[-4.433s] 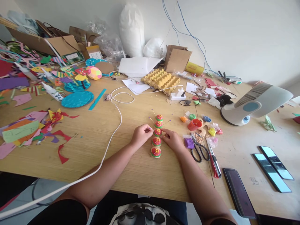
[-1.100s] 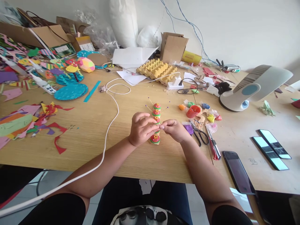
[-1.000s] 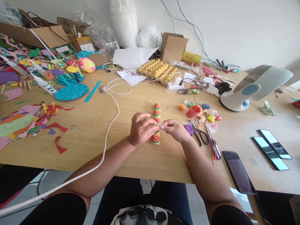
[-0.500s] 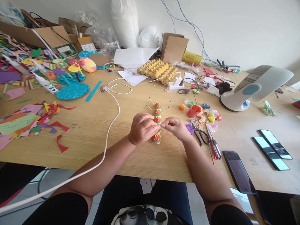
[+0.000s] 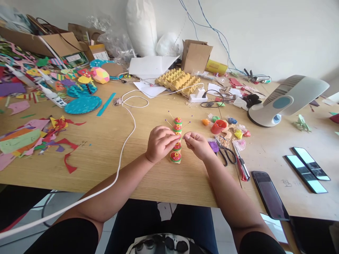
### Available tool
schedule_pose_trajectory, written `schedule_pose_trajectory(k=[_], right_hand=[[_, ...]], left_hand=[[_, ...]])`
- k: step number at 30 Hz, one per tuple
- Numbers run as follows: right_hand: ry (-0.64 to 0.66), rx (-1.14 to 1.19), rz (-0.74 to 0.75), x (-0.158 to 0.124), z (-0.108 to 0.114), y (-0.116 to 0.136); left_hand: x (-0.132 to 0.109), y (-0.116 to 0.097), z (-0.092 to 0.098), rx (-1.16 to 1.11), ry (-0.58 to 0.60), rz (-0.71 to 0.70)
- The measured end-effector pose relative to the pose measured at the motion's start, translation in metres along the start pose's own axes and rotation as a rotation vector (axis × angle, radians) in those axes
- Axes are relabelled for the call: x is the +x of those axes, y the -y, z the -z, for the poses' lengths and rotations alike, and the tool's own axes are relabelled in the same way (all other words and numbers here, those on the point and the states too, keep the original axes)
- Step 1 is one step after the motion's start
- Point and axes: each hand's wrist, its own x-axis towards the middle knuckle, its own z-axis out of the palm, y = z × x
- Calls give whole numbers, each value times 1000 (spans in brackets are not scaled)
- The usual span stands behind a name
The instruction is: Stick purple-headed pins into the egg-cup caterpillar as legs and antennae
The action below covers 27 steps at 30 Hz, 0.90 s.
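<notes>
A row of red domes with green rims and yellow loops, an egg-carton caterpillar point(image 5: 176, 155), lies lengthwise in front of me on the wooden table. Thin sticks with purple tips poke out at both sides of its far end. My left hand point(image 5: 160, 144) reaches over from the left, its thumb and fingers closed at the middle dome and covering part of it. Just right of the strip, apart from it, my right hand point(image 5: 197, 144) is closed in a pinch. A tiny pale tip shows at those fingertips, too small to name.
On the right lie black-handled scissors point(image 5: 227, 153), a red box cutter point(image 5: 242, 165), a red cup point(image 5: 219, 126) and several phones, one being a dark phone point(image 5: 270, 194). A white fan point(image 5: 286, 100) stands behind. A white cable point(image 5: 124, 148) crosses on the left, near paper scraps point(image 5: 23, 139).
My right hand has drawn back slightly to the right, away from the left fingertips. The left fingers have shifted a little, uncovering more of the near domes.
</notes>
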Motion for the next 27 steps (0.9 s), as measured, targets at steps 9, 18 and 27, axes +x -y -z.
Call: schedule_pose_trajectory(k=[9,18,27], right_hand=[[-8,-92,-3,-3,-9,-1],[-7,-89,-10,-2,-9,-2],[-29,-126,34,-2,-12,-4]], left_hand=[[-2,-4,-1,-35,17,9],[-4,-2,0,-4,25,-15],[-4,-2,4,73,21,-96]])
